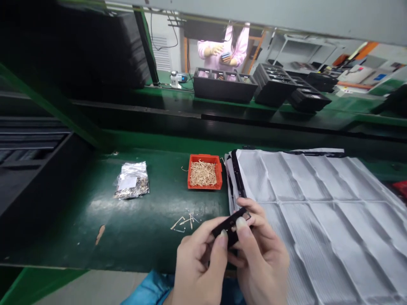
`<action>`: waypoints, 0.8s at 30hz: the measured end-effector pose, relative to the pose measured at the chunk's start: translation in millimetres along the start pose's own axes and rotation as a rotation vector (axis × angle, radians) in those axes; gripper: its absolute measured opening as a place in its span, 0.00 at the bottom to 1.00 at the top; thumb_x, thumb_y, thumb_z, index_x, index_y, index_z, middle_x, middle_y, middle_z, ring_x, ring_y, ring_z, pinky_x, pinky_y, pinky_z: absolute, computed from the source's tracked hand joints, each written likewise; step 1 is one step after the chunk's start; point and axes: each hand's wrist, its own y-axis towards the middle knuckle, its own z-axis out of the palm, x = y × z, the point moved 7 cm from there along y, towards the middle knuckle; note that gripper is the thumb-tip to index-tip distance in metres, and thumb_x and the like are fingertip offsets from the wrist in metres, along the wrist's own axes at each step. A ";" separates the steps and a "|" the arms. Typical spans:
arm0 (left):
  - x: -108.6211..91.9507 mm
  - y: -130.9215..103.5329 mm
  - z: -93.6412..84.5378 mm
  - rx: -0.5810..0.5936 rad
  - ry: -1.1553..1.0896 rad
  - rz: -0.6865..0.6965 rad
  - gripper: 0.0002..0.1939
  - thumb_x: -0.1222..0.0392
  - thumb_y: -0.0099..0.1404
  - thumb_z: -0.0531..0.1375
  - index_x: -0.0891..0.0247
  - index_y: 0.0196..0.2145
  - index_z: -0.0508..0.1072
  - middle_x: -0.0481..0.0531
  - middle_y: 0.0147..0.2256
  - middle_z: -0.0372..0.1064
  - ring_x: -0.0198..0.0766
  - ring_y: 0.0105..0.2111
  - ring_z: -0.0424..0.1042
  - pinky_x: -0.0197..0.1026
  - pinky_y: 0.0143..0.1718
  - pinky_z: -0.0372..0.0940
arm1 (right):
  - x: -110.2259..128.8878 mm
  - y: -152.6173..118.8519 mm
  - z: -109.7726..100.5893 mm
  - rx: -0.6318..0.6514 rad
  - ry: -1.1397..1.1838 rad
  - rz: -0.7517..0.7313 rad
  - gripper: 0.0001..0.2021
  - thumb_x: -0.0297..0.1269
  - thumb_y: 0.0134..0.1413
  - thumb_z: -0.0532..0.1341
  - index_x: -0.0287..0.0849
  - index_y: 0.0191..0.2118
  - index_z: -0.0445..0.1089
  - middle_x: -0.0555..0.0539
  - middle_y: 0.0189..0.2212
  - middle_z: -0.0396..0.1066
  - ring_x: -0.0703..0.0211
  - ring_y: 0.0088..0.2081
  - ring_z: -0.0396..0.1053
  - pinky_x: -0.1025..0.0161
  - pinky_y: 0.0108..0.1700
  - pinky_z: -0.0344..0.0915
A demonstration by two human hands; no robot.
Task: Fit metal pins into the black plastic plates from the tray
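Observation:
Both hands grip one small black rectangular part above the front edge of the green bench. My left hand is closed on its left end, thumb pressed on the near side. At the other end, my right hand pinches it, the thumb lying on top near a small shiny spot. Fingers hide much of the part, so its exact kind does not show. Beyond the hands is an orange bin full of thin beige pieces. A few similar loose strips lie on the bench left of my hands.
A clear plastic bag of small metal-looking pieces lies at left. To the right, a large white divided tray or sheet covers the bench. Black boxes line the far shelf, where a person in pink stands behind. A dark crate borders the left.

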 end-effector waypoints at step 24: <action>-12.1 -6.6 4.0 -0.075 0.187 0.224 0.15 0.55 0.75 0.62 0.50 0.56 0.83 0.50 0.40 0.87 0.38 0.32 0.87 0.26 0.37 0.78 | 6.5 -20.4 5.7 -0.262 -0.134 -0.092 0.07 0.38 0.61 0.69 0.48 0.32 0.74 0.49 0.54 0.76 0.59 0.47 0.79 0.67 0.38 0.73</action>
